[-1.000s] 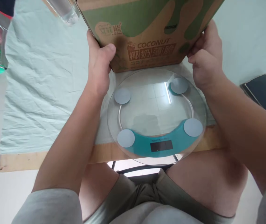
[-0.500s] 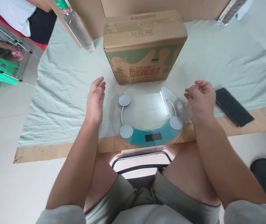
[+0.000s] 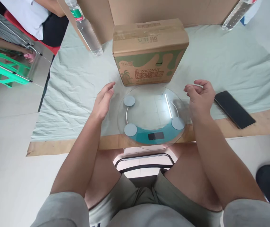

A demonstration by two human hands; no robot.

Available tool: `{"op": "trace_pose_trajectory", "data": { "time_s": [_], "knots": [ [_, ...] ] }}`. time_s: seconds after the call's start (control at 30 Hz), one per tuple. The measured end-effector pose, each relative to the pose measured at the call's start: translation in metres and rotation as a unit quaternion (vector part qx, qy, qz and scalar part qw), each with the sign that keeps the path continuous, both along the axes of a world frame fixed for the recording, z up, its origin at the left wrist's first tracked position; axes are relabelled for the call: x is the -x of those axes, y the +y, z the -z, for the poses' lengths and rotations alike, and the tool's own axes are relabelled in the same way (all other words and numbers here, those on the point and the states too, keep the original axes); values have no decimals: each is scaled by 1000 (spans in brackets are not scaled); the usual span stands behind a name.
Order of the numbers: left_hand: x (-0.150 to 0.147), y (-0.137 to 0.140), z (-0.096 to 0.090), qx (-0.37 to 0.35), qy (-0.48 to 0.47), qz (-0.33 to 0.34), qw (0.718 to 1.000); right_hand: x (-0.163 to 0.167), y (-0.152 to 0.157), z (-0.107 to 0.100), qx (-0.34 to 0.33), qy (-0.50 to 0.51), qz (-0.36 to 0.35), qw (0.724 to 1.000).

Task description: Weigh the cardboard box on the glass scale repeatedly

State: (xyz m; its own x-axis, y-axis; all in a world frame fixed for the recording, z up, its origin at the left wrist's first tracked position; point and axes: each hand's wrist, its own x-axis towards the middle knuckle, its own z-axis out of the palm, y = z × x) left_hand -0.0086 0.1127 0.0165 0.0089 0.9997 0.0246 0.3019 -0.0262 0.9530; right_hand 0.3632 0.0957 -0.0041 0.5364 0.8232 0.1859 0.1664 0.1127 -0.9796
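Observation:
A round glass scale [image 3: 152,115] with a teal band and a dark display lies at the table's near edge. Behind it stands a brown and green carton [image 3: 149,52] marked COCONUT, resting on the pale green cloth [image 3: 73,85]. My left hand [image 3: 103,101] hovers open just left of the scale, fingers apart, holding nothing. My right hand [image 3: 200,97] hovers at the scale's right rim, fingers loosely curled and empty. Neither hand touches the carton.
A black phone [image 3: 234,109] lies right of my right hand. One clear water bottle [image 3: 86,28] leans at the back left, another bottle [image 3: 235,12] at the back right. A cardboard wall [image 3: 168,11] stands behind. Another person sits at the far left by a green stool [image 3: 4,67].
A second ago both hands gripped the carton's sides above the scale. The carton now stands on the cloth behind the scale, and both hands have let go and drawn back.

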Motion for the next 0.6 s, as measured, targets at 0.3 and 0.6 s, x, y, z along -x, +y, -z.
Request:
{"op": "trace_pose_trajectory", "data": {
  "time_s": [0.3, 0.6],
  "knots": [
    [-3, 45, 4, 46, -56, -6, 997, -9, 48, -10, 82, -74, -105, 988],
    [-7, 65, 0, 12, -92, 7, 996, 15, 66, -32, 76, 31, -92, 992]
  ]
}}
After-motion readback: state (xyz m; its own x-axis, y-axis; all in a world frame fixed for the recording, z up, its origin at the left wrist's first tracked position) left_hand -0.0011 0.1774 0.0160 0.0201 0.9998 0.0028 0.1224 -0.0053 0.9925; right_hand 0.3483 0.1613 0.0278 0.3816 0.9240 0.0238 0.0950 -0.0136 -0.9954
